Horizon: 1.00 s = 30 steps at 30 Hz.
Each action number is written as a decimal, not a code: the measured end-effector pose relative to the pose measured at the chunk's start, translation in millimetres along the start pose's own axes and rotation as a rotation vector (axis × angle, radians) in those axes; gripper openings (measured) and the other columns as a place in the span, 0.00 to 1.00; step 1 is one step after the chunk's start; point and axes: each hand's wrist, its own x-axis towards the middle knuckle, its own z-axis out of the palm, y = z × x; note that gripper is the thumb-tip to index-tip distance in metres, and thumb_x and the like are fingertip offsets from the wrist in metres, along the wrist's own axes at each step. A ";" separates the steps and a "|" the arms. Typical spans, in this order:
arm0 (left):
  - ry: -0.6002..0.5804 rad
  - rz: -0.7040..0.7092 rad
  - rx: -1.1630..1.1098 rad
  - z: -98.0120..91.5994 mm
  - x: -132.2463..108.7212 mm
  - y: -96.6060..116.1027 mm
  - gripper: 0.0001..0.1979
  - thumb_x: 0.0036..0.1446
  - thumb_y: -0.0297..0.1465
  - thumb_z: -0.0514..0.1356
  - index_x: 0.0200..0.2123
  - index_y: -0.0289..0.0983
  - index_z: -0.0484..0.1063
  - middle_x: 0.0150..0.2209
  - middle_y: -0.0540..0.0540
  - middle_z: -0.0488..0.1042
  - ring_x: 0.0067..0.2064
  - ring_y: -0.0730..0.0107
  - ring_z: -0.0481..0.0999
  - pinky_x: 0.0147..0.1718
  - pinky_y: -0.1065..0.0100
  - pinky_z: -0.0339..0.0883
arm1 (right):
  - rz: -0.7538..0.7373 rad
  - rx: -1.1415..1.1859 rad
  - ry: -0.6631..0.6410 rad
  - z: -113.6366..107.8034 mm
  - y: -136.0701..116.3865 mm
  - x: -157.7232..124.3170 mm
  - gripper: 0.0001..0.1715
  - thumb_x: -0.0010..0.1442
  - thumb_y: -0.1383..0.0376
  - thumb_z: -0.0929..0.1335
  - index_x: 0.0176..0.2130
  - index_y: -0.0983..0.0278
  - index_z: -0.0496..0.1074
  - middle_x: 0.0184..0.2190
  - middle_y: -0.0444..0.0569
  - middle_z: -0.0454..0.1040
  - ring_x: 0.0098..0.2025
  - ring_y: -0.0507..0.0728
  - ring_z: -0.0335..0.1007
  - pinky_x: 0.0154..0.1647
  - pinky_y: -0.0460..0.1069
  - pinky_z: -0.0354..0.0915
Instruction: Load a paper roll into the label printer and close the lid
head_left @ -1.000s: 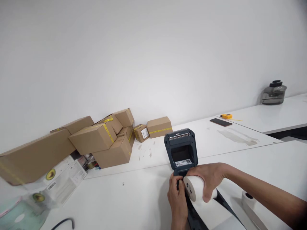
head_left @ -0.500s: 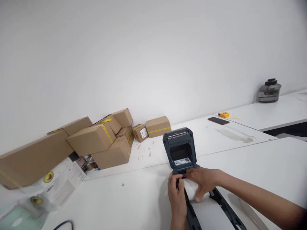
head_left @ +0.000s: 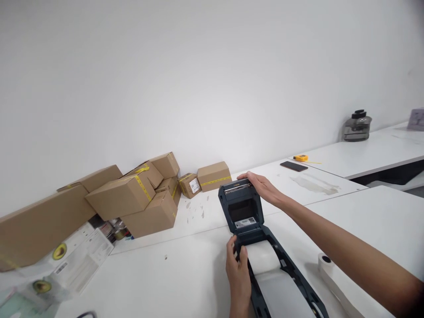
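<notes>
A dark label printer (head_left: 287, 260) stands on the white table with its lid (head_left: 241, 198) raised. Inside its bay lies a white label roll (head_left: 263, 257), and a wide strip of paper (head_left: 281, 293) runs from it toward me. My left hand (head_left: 239, 276) grips the printer's left side wall near the hinge, thumb over the rim. At the lid's top edge, my right hand (head_left: 264, 186) has its fingers hooked over the far corner. A small loose paper roll (head_left: 326, 259) with a trailing strip sits to the right of the printer, partly behind my forearm.
Cardboard boxes (head_left: 121, 196) are piled at the left against the wall, with plastic-wrapped packages (head_left: 82, 258) in front. A phone (head_left: 293, 166), a yellow tape measure (head_left: 300, 158) and a dark translucent jug (head_left: 357, 126) stand farther right. A cable (head_left: 86, 314) shows at the bottom edge.
My right hand has left the label roll in the bay and moved up to the lid's top edge, uncovering the roll. My left hand stays on the printer's side. The view has shifted slightly right.
</notes>
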 end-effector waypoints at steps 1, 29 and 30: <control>0.040 -0.001 -0.021 -0.1 -1.0 -0.6 0.29 0.62 0.46 0.53 0.62 0.38 0.60 0.65 0.36 0.61 0.63 0.56 0.65 0.57 0.62 0.62 | -0.003 0.009 0.016 0.1 -0.5 -5.4 0.33 0.66 0.43 0.57 0.46 0.62 0.77 0.48 0.50 0.77 0.51 0.63 0.70 0.57 0.60 0.61; -0.018 -0.221 -0.395 -2.9 -106.9 6.6 0.43 0.52 0.53 0.63 0.65 0.38 0.57 0.63 0.37 0.66 0.61 0.54 0.69 0.53 0.65 0.69 | 0.560 0.486 0.136 34.0 74.7 -266.4 0.45 0.56 0.42 0.68 0.67 0.52 0.59 0.67 0.48 0.62 0.68 0.69 0.53 0.67 0.64 0.54; 0.002 -0.198 -0.351 -2.3 -105.8 5.6 0.42 0.50 0.54 0.63 0.63 0.37 0.60 0.61 0.37 0.69 0.60 0.54 0.71 0.52 0.65 0.69 | 0.534 0.489 0.150 36.2 76.8 -266.3 0.45 0.55 0.42 0.68 0.67 0.53 0.59 0.66 0.48 0.63 0.68 0.70 0.53 0.67 0.64 0.54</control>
